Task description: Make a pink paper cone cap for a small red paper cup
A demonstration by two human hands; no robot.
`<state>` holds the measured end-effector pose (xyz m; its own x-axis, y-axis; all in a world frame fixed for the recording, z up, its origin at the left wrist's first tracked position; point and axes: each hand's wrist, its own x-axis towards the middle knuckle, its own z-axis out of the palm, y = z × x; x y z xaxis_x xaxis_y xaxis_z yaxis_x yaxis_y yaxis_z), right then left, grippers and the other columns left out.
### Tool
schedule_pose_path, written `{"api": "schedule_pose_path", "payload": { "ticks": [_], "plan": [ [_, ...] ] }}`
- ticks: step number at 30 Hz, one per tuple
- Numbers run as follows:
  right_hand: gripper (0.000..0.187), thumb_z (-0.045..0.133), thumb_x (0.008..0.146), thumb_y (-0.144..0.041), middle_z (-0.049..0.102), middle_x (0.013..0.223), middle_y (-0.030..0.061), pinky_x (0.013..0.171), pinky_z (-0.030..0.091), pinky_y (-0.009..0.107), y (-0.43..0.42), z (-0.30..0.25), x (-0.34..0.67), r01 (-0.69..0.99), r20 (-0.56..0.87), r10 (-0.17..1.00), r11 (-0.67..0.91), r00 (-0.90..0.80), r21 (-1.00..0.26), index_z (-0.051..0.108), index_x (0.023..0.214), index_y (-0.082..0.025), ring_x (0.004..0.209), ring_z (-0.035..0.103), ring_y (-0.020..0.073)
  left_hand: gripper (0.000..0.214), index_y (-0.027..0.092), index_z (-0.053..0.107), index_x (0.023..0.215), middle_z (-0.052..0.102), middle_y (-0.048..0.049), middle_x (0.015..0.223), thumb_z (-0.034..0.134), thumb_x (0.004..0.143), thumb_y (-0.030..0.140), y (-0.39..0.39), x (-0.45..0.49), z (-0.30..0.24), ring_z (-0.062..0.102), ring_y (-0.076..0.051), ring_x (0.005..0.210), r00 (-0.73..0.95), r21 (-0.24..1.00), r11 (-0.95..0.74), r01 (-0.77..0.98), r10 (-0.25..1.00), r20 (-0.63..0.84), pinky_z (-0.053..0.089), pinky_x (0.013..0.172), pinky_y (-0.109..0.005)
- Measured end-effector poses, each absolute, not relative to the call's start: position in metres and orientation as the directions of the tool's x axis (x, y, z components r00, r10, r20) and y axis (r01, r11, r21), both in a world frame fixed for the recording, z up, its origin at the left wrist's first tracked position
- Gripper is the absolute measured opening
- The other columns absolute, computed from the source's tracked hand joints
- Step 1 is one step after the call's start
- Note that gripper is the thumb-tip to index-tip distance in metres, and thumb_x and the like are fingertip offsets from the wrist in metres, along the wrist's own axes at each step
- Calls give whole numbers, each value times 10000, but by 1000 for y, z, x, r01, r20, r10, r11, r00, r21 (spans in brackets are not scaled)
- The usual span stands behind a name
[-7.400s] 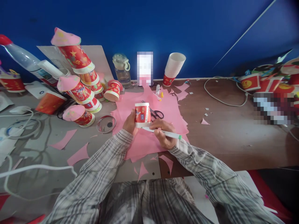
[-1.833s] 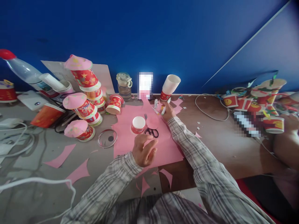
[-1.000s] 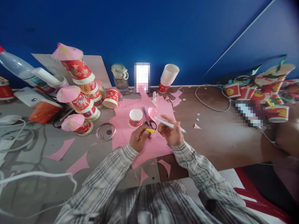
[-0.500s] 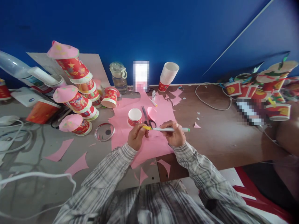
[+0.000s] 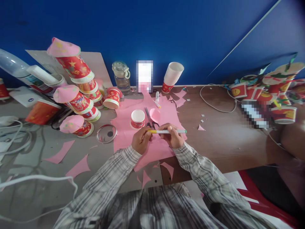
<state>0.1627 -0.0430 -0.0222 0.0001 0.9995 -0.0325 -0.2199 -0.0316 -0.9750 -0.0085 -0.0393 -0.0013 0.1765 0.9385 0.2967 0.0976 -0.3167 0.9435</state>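
Note:
Both my hands hold one white marker level over the pink paper sheet. My left hand pinches its yellow cap at the left end. My right hand grips the barrel, and the green end sticks out to the right. Just beyond my hands stand a red paper cup with its mouth up, black scissors and a pink paper disc.
Red cups topped with pink paper pile up at the left, near a clear ring. A stack of white cups and a jar stand by the blue wall. Cables and pink scraps lie about. More decorated cups sit far right.
The red cup was set down mouth up. My right hand fetched the marker from the far side of the sheet, and my left hand has pushed the yellow cap onto its tip.

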Motion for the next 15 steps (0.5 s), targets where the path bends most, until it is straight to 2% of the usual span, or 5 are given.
{"api": "schedule_pose_path", "payload": {
  "ticks": [3, 6, 9, 12, 15],
  "plan": [
    [646, 850, 830, -883, 584, 521, -16, 446, 384, 269, -35, -26, 171, -276, -7, 998, 10, 60, -961, 793, 783, -241, 487, 502, 159, 359, 233, 396, 1171, 534, -10, 717, 363, 843, 373, -43, -9, -5, 512, -128, 539, 169, 931, -360, 63, 923, 346, 457, 532, -303],
    [611, 814, 883, -869, 621, 610, -33, 505, 448, 293, -23, -33, 186, -233, 122, 961, 182, 247, -955, 795, 937, -260, 530, 521, 153, 418, 259, 322, 1225, 517, -16, 739, 390, 823, 353, -44, -15, -5, 518, -155, 612, 105, 870, -485, 91, 873, 476, 474, 601, -348],
    [551, 813, 918, -778, 706, 768, -13, 647, 581, 363, -10, -43, 203, 95, 277, 895, 260, 349, -961, 802, 1108, -261, 640, 607, 177, 457, 282, 374, 1188, 498, -48, 872, 492, 752, 357, -38, -24, 1, 519, -209, 797, -51, 745, -600, 292, 768, 638, 462, 749, -429],
    [439, 793, 907, -604, 803, 966, 63, 929, 694, 484, 3, -57, 215, 486, 374, 875, 192, 309, -853, 816, 1165, -249, 906, 736, 265, 628, 234, 331, 1229, 398, -114, 1132, 565, 683, 438, -26, -33, 6, 408, -293, 1077, -213, 692, -543, 475, 692, 690, 357, 927, -516],
    [388, 711, 950, -453, 854, 1098, 140, 1087, 694, 529, 13, -72, 217, 621, 379, 891, 153, 249, -769, 828, 1239, -222, 1056, 766, 317, 734, 149, 282, 1254, 367, -162, 1205, 569, 672, 492, -13, -36, 6, 338, -314, 1166, -158, 697, -466, 545, 760, 631, 290, 986, -529]
  ]
}}
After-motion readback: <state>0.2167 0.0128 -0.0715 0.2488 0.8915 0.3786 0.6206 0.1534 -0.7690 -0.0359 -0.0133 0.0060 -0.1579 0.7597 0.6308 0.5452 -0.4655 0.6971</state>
